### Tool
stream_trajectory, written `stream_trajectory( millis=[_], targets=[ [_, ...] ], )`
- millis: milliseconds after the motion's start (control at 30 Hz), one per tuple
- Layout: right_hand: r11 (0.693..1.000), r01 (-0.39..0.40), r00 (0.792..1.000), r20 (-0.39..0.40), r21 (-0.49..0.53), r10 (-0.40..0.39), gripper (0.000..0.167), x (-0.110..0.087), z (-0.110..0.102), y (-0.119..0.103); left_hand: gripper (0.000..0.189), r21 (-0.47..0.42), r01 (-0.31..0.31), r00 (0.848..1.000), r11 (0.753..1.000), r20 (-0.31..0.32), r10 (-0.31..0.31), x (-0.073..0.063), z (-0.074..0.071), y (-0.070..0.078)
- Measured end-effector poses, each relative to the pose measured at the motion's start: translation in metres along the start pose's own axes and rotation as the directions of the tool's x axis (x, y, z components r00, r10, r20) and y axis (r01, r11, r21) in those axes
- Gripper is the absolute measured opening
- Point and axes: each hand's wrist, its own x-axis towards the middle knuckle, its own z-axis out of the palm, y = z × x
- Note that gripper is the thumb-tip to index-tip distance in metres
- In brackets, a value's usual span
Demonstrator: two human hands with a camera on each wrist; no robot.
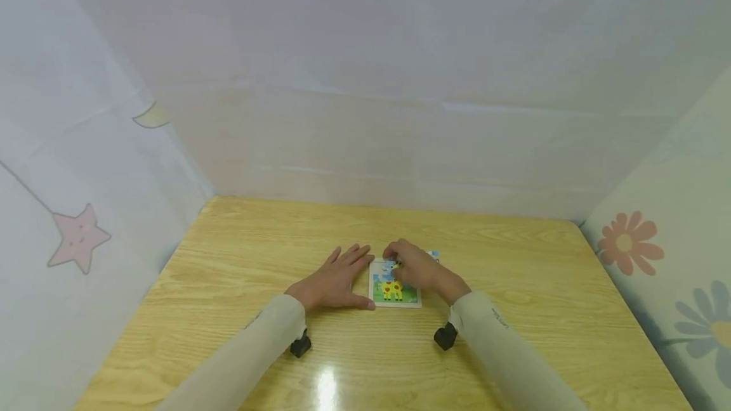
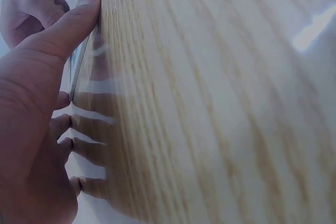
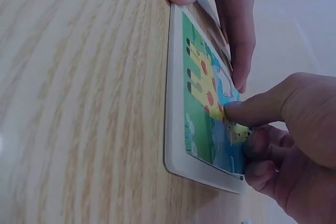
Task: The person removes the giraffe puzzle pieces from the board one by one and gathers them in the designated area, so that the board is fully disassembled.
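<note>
A giraffe jigsaw puzzle (image 1: 391, 293) lies in a shallow white tray (image 3: 176, 129) on the table. My left hand (image 1: 337, 281) is spread along the tray's left side, its thumb at the near corner and its fingertips near the far one. Over the upper part of the puzzle, my right hand (image 1: 421, 266) pinches a puzzle piece (image 3: 240, 132) with the giraffe's head on it. In the right wrist view its thumb touches the picture at the neck, and its other fingers curl at the far edge. That hand partly hides the piece and the tray's right side.
Beyond the right hand, another puzzle piece (image 1: 433, 254), blue and white, shows on the wooden table (image 1: 257, 240). Printed cloth walls (image 1: 365, 144) stand at the table's back and sides. A dark wrist device (image 1: 445, 337) hangs under each sleeve.
</note>
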Motion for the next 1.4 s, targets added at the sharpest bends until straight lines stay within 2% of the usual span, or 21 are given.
stream_trajectory(
  millis=[100, 333, 567, 800, 1033, 1167, 1233, 1300, 1400],
  targets=[
    [1.0, -0.008, 1.0, -0.016, 0.007, 0.008, 0.031, -0.001, 0.0, 0.0, 0.111, 0.001, -0.001, 1.0, 1.0, 0.004, 0.001, 0.0, 0.0, 0.0],
    [1.0, 0.015, 0.999, -0.034, -0.004, -0.015, 0.018, -0.003, -0.004, 0.008, 0.11, -0.019, -0.011, 1.0, 1.0, -0.005, 0.011, 0.0, 0.0, 0.0],
    [1.0, 0.014, 0.999, -0.04, -0.024, -0.015, 0.019, -0.003, -0.004, 0.01, 0.11, -0.016, -0.012, 1.0, 1.0, -0.004, 0.012, 0.0, -0.001, 0.001],
    [0.995, -0.049, 0.998, -0.027, 0.089, 0.052, 0.014, -0.003, -0.007, 0.014, 0.11, -0.019, -0.008, 1.0, 1.0, -0.005, 0.008, 0.0, 0.0, 0.0],
    [1.0, 0.028, 0.999, -0.02, 0.002, -0.027, 0.015, 0.001, -0.004, 0.013, 0.111, -0.006, -0.015, 1.0, 1.0, 0.002, 0.015, 0.0, 0.0, -0.001],
    [1.0, 0.031, 1.0, -0.005, 0.001, -0.031, 0.015, 0.001, -0.004, 0.011, 0.111, 0.004, -0.021, 1.0, 1.0, -0.008, 0.021, -0.001, 0.0, 0.001],
    [1.0, 0.029, 1.0, 0.006, 0.008, -0.029, 0.016, 0.001, -0.004, 0.01, 0.105, 0.01, -0.051, 0.998, 0.999, -0.021, 0.051, -0.001, -0.001, 0.003],
    [0.999, 0.029, 0.999, 0.017, 0.015, -0.029, 0.016, 0.001, -0.006, 0.009, 0.095, 0.029, -0.108, 0.993, 0.994, -0.038, 0.109, -0.002, -0.003, 0.006],
    [0.999, 0.034, 0.999, 0.02, 0.022, -0.035, 0.016, 0.001, -0.007, 0.008, 0.078, 0.087, -0.209, 0.976, 0.974, -0.039, 0.213, -0.002, -0.006, 0.011]
  ],
)
